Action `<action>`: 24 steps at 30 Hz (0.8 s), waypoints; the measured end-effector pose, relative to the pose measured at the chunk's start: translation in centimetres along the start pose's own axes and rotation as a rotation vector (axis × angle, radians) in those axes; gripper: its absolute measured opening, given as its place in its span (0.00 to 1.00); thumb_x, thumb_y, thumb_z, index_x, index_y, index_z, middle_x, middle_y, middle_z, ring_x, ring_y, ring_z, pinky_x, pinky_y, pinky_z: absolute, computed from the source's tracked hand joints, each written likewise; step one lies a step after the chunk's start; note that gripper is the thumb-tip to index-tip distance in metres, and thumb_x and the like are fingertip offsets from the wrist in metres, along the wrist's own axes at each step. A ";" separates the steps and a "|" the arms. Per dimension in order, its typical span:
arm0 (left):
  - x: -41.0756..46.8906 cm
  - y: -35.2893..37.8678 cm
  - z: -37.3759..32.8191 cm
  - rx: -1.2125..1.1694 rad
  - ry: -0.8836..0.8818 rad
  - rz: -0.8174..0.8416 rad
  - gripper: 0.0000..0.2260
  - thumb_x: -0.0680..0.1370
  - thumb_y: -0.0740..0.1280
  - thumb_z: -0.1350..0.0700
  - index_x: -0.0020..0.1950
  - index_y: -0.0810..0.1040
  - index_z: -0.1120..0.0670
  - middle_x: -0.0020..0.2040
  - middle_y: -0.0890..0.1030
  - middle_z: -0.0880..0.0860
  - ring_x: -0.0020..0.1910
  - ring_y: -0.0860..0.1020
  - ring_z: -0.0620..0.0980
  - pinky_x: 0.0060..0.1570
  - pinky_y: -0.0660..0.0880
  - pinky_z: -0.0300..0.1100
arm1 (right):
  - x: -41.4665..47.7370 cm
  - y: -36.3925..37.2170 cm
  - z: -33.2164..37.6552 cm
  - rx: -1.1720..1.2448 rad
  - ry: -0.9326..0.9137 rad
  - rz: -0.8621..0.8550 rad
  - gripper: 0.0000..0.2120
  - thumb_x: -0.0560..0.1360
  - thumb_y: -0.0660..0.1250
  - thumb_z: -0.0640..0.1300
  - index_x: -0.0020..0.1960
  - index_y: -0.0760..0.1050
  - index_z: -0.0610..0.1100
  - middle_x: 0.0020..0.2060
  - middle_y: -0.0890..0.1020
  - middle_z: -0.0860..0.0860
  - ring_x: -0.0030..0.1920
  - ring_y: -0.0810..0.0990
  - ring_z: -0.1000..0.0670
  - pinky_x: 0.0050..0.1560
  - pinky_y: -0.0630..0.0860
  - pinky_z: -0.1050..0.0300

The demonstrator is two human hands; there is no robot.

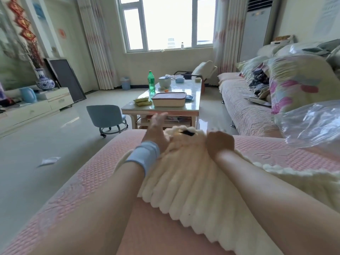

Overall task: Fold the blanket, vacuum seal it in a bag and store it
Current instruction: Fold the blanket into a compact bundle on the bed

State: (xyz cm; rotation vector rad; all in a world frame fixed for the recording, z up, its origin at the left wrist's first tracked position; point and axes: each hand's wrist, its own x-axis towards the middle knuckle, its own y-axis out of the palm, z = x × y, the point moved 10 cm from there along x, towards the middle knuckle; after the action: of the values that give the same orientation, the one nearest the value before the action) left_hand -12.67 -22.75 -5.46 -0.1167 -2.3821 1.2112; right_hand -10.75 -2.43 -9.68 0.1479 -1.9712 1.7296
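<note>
Evidently mid-fold, right hand fingers clutch the cream blanket while left hand fingers splay open, probably needing a grip next.

There is one cream blanket and two hands, a left hand and a right hand. One bench bears one green bottle, one lidded box and one white pot. One blue stool, one blue bin and one patterned vase stand elsewhere.
</note>
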 end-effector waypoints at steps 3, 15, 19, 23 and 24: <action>-2.7 3.1 2.7 0.230 0.140 0.115 0.19 0.79 0.66 0.50 0.70 0.70 0.43 0.76 0.61 0.47 0.71 0.67 0.52 0.72 0.63 0.49 | 0.2 3.8 0.5 -0.115 -0.035 0.129 0.23 0.79 0.57 0.40 0.74 0.60 0.45 0.67 0.71 0.41 0.65 0.72 0.40 0.61 0.70 0.48; -8.9 7.7 6.7 0.878 0.405 0.486 0.53 0.54 0.66 0.21 0.75 0.51 0.36 0.77 0.42 0.44 0.76 0.44 0.52 0.74 0.46 0.55 | -13.3 5.4 11.1 0.237 -0.481 0.667 0.52 0.59 0.65 0.77 0.78 0.60 0.55 0.70 0.68 0.50 0.71 0.65 0.46 0.72 0.63 0.48; -10.8 7.6 7.8 0.806 0.266 0.635 0.31 0.74 0.69 0.47 0.75 0.61 0.43 0.74 0.61 0.50 0.71 0.63 0.56 0.69 0.62 0.49 | -14.6 4.5 12.1 0.317 -0.407 0.651 0.29 0.71 0.68 0.54 0.71 0.69 0.53 0.65 0.76 0.49 0.66 0.75 0.45 0.58 0.72 0.55; -11.8 4.4 8.8 0.697 -0.028 0.675 0.13 0.79 0.63 0.59 0.63 0.77 0.54 0.63 0.78 0.54 0.63 0.76 0.54 0.58 0.70 0.42 | -15.3 0.7 14.7 0.373 -0.511 0.579 0.03 0.74 0.64 0.44 0.43 0.76 0.50 0.47 0.80 0.49 0.49 0.79 0.46 0.44 0.68 0.57; -12.1 3.5 9.3 0.704 -0.067 0.701 0.14 0.79 0.63 0.59 0.65 0.77 0.56 0.64 0.77 0.55 0.63 0.76 0.55 0.58 0.71 0.43 | -15.8 -0.3 15.5 0.402 -0.530 0.580 0.08 0.74 0.64 0.43 0.37 0.71 0.52 0.43 0.78 0.51 0.46 0.77 0.47 0.43 0.67 0.57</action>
State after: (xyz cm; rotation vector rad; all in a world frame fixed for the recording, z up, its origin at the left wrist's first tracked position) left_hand -6.40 -30.95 -17.28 -0.7231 -1.8543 2.3223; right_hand -1.64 -21.13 -17.26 0.2020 -2.1263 2.6874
